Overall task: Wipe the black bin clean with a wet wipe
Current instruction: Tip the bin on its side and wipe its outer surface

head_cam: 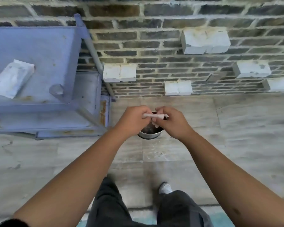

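A small round bin (150,134) with a dark inside and a shiny metal rim stands on the stone floor in front of me, mostly hidden under my hands. Both hands are held above it. My left hand (133,119) and my right hand (170,122) each pinch an end of a crumpled whitish wet wipe (155,115) stretched between them over the bin's opening. Part of the wipe hangs down under my right fingers.
A blue metal cart (44,51) stands to the left, with a white wipe pack (12,79) on its top shelf. A brick wall (170,46) with protruding white blocks rises behind the bin. My legs and a white shoe (165,188) are below.
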